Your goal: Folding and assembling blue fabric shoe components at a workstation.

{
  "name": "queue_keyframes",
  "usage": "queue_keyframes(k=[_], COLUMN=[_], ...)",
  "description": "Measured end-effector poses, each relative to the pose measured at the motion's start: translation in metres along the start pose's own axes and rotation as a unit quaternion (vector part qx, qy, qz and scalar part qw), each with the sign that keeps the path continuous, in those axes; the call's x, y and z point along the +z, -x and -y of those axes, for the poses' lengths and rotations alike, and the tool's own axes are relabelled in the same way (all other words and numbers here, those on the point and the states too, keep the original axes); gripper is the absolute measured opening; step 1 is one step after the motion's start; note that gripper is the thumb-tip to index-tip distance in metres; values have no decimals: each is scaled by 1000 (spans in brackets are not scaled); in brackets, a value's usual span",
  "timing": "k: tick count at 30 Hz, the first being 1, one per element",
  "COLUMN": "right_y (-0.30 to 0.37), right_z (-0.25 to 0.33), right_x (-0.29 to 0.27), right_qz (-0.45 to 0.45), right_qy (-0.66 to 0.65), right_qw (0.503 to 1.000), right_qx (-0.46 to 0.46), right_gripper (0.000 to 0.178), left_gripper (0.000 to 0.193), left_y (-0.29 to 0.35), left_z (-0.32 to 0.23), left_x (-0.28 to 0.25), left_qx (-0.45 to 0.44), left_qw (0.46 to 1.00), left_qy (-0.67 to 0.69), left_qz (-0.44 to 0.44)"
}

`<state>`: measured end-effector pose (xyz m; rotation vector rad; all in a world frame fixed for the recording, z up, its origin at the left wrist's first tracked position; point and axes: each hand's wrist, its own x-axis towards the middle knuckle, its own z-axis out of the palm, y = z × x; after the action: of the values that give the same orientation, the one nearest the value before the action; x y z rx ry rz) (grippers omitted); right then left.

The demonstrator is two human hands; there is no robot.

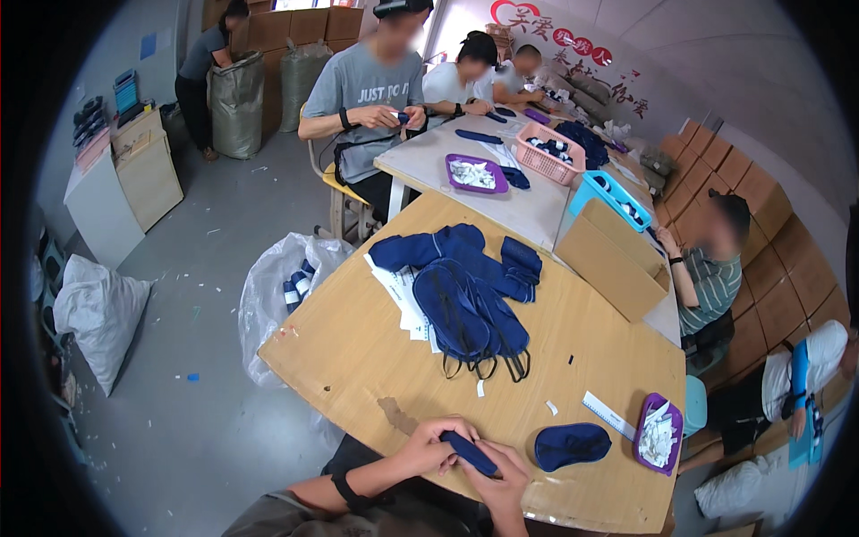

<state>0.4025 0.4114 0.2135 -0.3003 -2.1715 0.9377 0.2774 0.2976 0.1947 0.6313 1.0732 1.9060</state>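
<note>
Near the front edge of the wooden table, my left hand (431, 443) and my right hand (503, 481) are closed around a folded navy eye mask (469, 453). Its narrow folded shape lies between the fingers of both. Just right of my right hand, another navy eye mask (573, 446) rests flat on the table. Farther off, a heap of navy eye masks (456, 313) with black straps lies over printed white paper strips (398, 300). At the right edge sits a purple tray (638, 446) of small white slips, beside a white printed strip (608, 414).
Left of the wooden table (349, 367), a clear plastic bag (255, 336) holds rolled navy pieces. An open cardboard box (608, 264) stands at the far right. Several people sit around the adjoining table, with a pink basket (553, 166) and blue basket (582, 195).
</note>
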Motion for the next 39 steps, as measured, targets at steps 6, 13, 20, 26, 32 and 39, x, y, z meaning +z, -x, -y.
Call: queue_keyframes(k=[6, 13, 20, 26, 32, 39], right_y=[2, 1, 10, 10, 11, 22], right_z=[1, -6, -14, -11, 14, 15], right_x=[-10, -15, -7, 4, 3, 4], right_qz=[74, 115, 129, 74, 51, 56], right_qy=[-77, -267, -348, -275, -73, -1], right_qw=[982, 918, 895, 931, 993, 998], right_qx=[153, 268, 248, 230, 71, 3], right_gripper=[28, 22, 20, 22, 19, 31], left_gripper=[16, 26, 24, 19, 22, 24], left_y=[6, 16, 27, 17, 19, 23], left_z=[-10, -15, -24, -22, -20, -10], left_x=[-5, -4, -17, -13, -13, -20], left_qx=[-47, 104, 105, 87, 113, 116], left_qw=[997, 965, 967, 976, 984, 991], left_qy=[-50, -240, -220, -188, -123, -36], left_qz=[39, 35, 80, 62, 59, 56])
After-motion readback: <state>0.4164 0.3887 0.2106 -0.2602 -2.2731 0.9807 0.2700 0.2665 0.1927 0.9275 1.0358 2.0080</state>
